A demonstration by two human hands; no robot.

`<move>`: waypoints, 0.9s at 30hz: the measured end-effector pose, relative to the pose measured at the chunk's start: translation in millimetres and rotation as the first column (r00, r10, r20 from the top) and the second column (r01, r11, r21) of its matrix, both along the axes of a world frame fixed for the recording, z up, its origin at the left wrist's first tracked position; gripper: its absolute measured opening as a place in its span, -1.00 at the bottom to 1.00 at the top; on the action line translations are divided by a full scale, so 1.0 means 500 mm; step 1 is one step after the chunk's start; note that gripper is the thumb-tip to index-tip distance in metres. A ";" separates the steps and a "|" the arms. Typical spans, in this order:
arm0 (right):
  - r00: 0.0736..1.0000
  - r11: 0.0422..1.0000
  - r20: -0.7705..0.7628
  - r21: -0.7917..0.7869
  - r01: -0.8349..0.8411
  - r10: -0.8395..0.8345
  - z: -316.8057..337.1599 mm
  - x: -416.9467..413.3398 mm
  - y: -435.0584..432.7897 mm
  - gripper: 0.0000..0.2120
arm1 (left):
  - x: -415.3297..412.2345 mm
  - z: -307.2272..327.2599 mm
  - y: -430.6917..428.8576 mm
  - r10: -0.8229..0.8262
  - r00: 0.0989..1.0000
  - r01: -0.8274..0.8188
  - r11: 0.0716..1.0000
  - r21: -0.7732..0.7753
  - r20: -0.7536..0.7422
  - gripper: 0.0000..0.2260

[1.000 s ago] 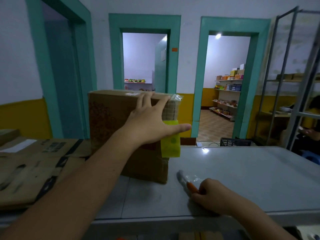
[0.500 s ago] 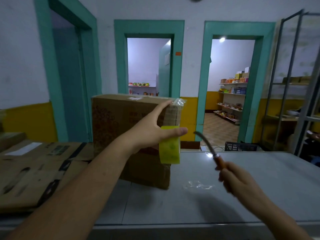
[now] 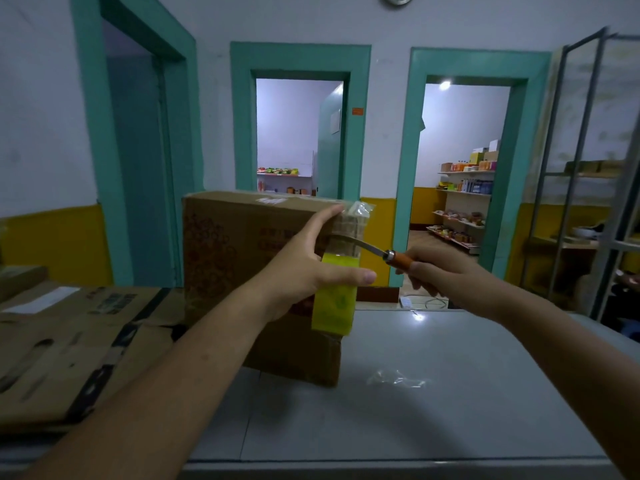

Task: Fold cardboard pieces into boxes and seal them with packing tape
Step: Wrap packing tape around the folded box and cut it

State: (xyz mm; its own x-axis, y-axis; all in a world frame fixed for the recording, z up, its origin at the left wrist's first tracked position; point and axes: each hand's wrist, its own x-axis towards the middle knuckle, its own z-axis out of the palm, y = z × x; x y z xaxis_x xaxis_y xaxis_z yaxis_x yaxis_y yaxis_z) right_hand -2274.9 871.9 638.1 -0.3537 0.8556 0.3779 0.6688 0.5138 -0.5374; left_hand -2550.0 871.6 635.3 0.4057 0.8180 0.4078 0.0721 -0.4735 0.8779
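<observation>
A closed brown cardboard box (image 3: 239, 258) stands upright on the grey table (image 3: 450, 393). My left hand (image 3: 311, 268) holds a yellow roll of packing tape (image 3: 334, 299) against the box's right edge, thumb across the roll and fingers reaching up to the box's top corner. A clear strip of tape runs from the roll up over that corner. My right hand (image 3: 436, 271) grips the orange handle of a small knife (image 3: 381, 251). Its blade points left and touches the tape strip just above the roll.
Flattened cardboard pieces (image 3: 69, 348) are stacked on the left of the table. A crumpled scrap of clear tape (image 3: 398, 379) lies on the table right of the box. A metal shelf rack (image 3: 588, 174) stands at the right. Two open doorways lie behind.
My right hand picked the knife up off the table, raised it and brought the blade left to the tape strip. My left hand stayed on the roll at the box's corner.
</observation>
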 end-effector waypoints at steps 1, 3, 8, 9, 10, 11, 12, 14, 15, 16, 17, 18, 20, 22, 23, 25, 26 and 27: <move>1.000 1.000 -0.005 -0.021 0.000 0.000 0.003 -0.003 0.008 -0.78 | -0.001 0.000 0.001 -0.007 1.000 0.007 1.000 -0.002 0.002 -0.04; 1.000 0.999 -0.008 -0.051 -0.003 0.002 0.006 -0.005 0.017 -0.76 | -0.003 -0.001 0.002 -0.022 1.000 0.022 1.000 -0.002 0.004 -0.04; 0.999 0.999 0.005 -0.003 -0.038 0.038 0.012 -0.009 0.017 -0.66 | -0.008 0.000 0.003 -0.048 0.999 0.048 0.999 -0.009 0.022 -0.03; 0.999 0.999 0.031 0.023 -0.040 0.039 0.014 -0.004 0.016 -0.66 | -0.008 0.001 0.005 -0.050 0.998 0.051 0.999 -0.014 0.022 -0.03; 0.997 0.998 0.067 0.047 -0.041 0.038 0.016 0.002 0.015 -0.67 | -0.008 0.002 0.006 -0.053 0.998 0.053 0.998 -0.018 0.021 -0.03; 0.994 0.997 0.104 0.064 -0.042 0.035 0.018 0.008 0.015 -0.68 | -0.008 0.003 0.007 -0.055 0.998 0.056 0.998 -0.023 0.020 -0.03; 0.991 0.996 0.129 0.074 -0.042 0.032 0.019 0.012 0.016 -0.69 | -0.008 0.004 0.009 -0.056 0.998 0.056 0.998 -0.028 0.018 -0.03; 0.989 0.996 0.142 0.077 -0.043 0.031 0.021 0.009 0.018 -0.72 | -0.008 0.004 0.011 -0.056 0.998 0.057 0.998 -0.030 0.024 -0.04; 0.990 0.996 0.141 0.075 -0.043 0.032 0.021 0.003 0.021 -0.74 | -0.008 0.004 0.012 -0.056 0.998 0.056 0.998 -0.028 0.026 -0.04; 0.990 0.996 0.139 0.073 -0.045 0.035 0.020 -0.005 0.023 -0.75 | -0.008 0.004 0.013 -0.049 0.998 0.050 0.998 -0.024 0.024 -0.04; 0.990 0.996 0.138 0.074 -0.051 0.040 0.017 -0.011 0.025 -0.75 | -0.008 0.003 0.014 -0.042 0.999 0.042 0.999 -0.019 0.022 -0.04; 0.990 0.996 0.135 0.074 -0.057 0.046 0.015 -0.012 0.026 -0.75 | -0.008 0.003 0.014 -0.036 0.999 0.037 0.999 -0.016 0.022 -0.04; 0.993 0.997 0.109 0.058 -0.049 0.042 0.007 0.002 0.022 -0.75 | -0.008 0.003 0.015 -0.044 0.999 0.045 0.999 -0.022 0.030 -0.05; 0.996 0.999 0.078 0.036 -0.035 0.032 -0.002 0.023 0.019 -0.69 | -0.007 0.004 0.014 -0.056 0.998 0.058 0.998 -0.035 0.039 -0.05; 0.998 0.999 0.063 0.024 -0.033 0.032 -0.006 0.026 0.019 -0.65 | -0.006 0.004 0.013 -0.058 0.997 0.060 0.997 -0.038 0.045 -0.05; 0.997 0.998 0.058 0.032 -0.047 0.045 -0.012 0.013 0.026 -0.66 | -0.004 0.003 0.011 -0.056 0.997 0.058 0.998 -0.036 0.053 -0.04; 0.996 0.998 0.070 0.046 -0.050 0.047 -0.014 0.004 0.031 -0.69 | -0.004 0.003 0.010 -0.051 0.997 0.053 0.998 -0.031 0.052 -0.04; 0.996 0.997 0.082 0.053 -0.048 0.043 -0.015 -0.003 0.035 -0.71 | -0.005 0.003 0.009 -0.050 0.998 0.051 0.998 -0.029 0.050 -0.04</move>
